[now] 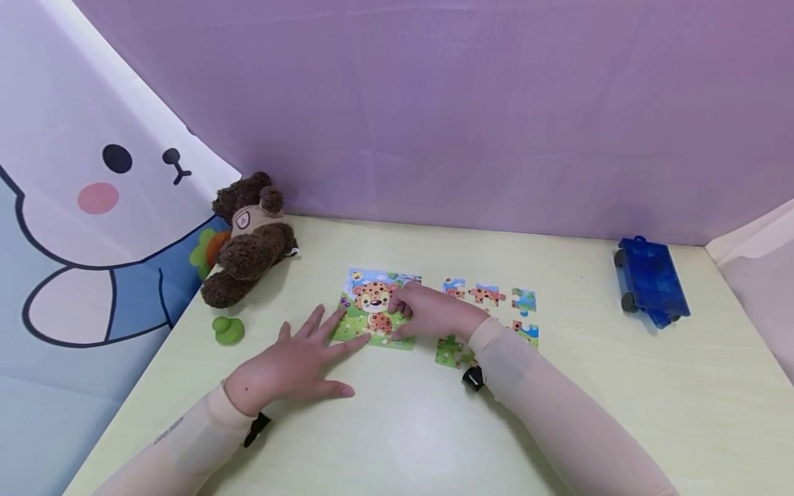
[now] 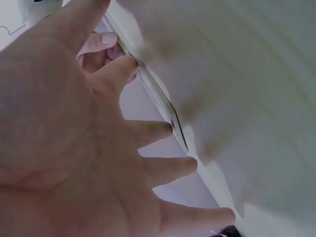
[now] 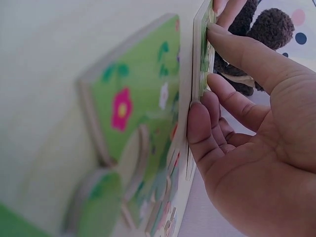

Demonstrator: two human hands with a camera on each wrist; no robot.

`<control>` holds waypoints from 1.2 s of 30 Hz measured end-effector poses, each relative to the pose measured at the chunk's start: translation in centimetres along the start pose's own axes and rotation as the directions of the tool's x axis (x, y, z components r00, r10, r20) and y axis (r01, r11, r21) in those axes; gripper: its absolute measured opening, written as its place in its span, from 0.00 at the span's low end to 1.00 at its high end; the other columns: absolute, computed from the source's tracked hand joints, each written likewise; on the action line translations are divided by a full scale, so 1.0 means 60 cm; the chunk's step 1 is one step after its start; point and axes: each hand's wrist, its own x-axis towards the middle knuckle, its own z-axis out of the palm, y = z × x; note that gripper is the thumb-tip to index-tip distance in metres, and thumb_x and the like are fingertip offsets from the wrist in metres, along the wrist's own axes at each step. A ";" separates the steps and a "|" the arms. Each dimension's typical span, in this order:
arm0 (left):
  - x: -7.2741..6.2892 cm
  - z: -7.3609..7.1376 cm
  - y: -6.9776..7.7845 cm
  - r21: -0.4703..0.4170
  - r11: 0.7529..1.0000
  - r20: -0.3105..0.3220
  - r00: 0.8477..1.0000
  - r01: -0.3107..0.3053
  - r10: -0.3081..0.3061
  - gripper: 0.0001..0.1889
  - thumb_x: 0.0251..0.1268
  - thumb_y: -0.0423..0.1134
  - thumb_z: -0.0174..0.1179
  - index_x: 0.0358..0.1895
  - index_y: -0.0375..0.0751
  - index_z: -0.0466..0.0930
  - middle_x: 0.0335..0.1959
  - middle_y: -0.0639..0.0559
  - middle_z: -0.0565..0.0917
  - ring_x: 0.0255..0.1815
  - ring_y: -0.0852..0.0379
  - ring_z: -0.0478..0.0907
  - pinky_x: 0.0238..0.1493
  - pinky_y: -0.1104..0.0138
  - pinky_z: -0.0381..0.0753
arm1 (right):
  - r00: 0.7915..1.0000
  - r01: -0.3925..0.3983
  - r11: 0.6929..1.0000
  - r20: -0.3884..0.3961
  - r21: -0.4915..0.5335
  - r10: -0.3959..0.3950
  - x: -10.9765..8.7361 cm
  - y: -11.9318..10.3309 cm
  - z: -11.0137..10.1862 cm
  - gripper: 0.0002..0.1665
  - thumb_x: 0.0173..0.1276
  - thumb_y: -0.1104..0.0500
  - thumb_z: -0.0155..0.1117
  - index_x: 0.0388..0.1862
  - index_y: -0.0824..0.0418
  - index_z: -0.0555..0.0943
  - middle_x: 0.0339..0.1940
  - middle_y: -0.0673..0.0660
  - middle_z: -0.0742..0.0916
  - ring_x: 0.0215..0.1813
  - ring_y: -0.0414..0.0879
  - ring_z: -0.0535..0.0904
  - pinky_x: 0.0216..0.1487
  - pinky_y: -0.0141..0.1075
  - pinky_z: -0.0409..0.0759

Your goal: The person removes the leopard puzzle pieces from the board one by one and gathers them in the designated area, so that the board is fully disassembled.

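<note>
A picture board (image 1: 362, 331) with a spotted leopard cub lies on the table. My left hand (image 1: 294, 365) has its fingers spread, the fingertips resting at the board's lower left part. In the left wrist view the left hand (image 2: 94, 133) holds nothing, its fingertips along the board's edge. Over the board's right side, my right hand (image 1: 428, 310) touches the surface with thumb and index finger; its other fingers are curled. Whether a piece is between them is hidden. Loose puzzle pieces (image 1: 486, 295) lie right of the board, some under the right wrist. A green puzzle piece (image 3: 140, 84) is close by.
At the back left a brown teddy bear (image 1: 251, 241) leans by the wall cloth. A small green toy (image 1: 228, 331) stands in front of it. Far right is a blue toy cart (image 1: 653, 279). The purple cloth (image 1: 465, 124) bounds the table's back.
</note>
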 end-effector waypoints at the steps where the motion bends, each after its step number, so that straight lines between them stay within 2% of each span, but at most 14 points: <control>1: 0.000 0.000 -0.001 -0.002 1.000 0.002 1.000 -0.001 0.001 0.46 0.67 0.76 0.59 0.86 0.74 0.53 0.91 0.39 0.38 0.88 0.20 0.42 0.66 0.11 0.55 | 1.000 0.001 1.000 0.000 -0.002 -0.001 0.000 0.000 0.000 0.22 0.68 0.52 0.80 0.56 0.52 0.82 0.52 0.52 0.79 0.53 0.46 0.75 0.59 0.38 0.80; 9: 0.004 -0.001 -0.005 -0.022 1.000 0.024 1.000 -0.005 0.006 0.47 0.68 0.77 0.58 0.86 0.74 0.51 0.91 0.40 0.35 0.88 0.19 0.40 0.65 0.10 0.53 | 1.000 0.003 1.000 -0.004 -0.017 -0.003 -0.002 -0.001 -0.003 0.22 0.67 0.51 0.80 0.56 0.52 0.82 0.52 0.52 0.79 0.54 0.46 0.75 0.59 0.39 0.80; 17: 0.007 0.000 -0.006 -0.017 1.000 0.030 1.000 -0.001 0.001 0.47 0.67 0.77 0.57 0.86 0.76 0.51 0.91 0.40 0.35 0.87 0.19 0.41 0.63 0.10 0.56 | 1.000 0.012 1.000 -0.003 -0.011 -0.012 -0.001 0.000 -0.004 0.20 0.68 0.52 0.80 0.54 0.52 0.83 0.52 0.52 0.79 0.54 0.46 0.75 0.60 0.39 0.81; 29: 0.007 -0.001 -0.005 -0.038 0.999 0.052 0.999 0.013 -0.011 0.47 0.67 0.76 0.59 0.86 0.76 0.51 0.91 0.40 0.35 0.88 0.19 0.40 0.64 0.09 0.54 | 1.000 0.013 1.000 -0.006 -0.026 -0.013 -0.002 -0.003 -0.003 0.19 0.70 0.53 0.78 0.56 0.54 0.85 0.51 0.52 0.80 0.52 0.46 0.75 0.58 0.39 0.80; 36: 0.007 -0.001 -0.004 -0.036 0.999 0.050 0.999 0.012 -0.010 0.47 0.67 0.76 0.59 0.86 0.76 0.51 0.91 0.40 0.35 0.87 0.19 0.40 0.63 0.09 0.55 | 0.999 0.029 0.999 -0.019 -0.024 -0.029 -0.003 -0.001 -0.001 0.15 0.71 0.52 0.78 0.53 0.51 0.86 0.49 0.51 0.81 0.51 0.45 0.75 0.56 0.38 0.80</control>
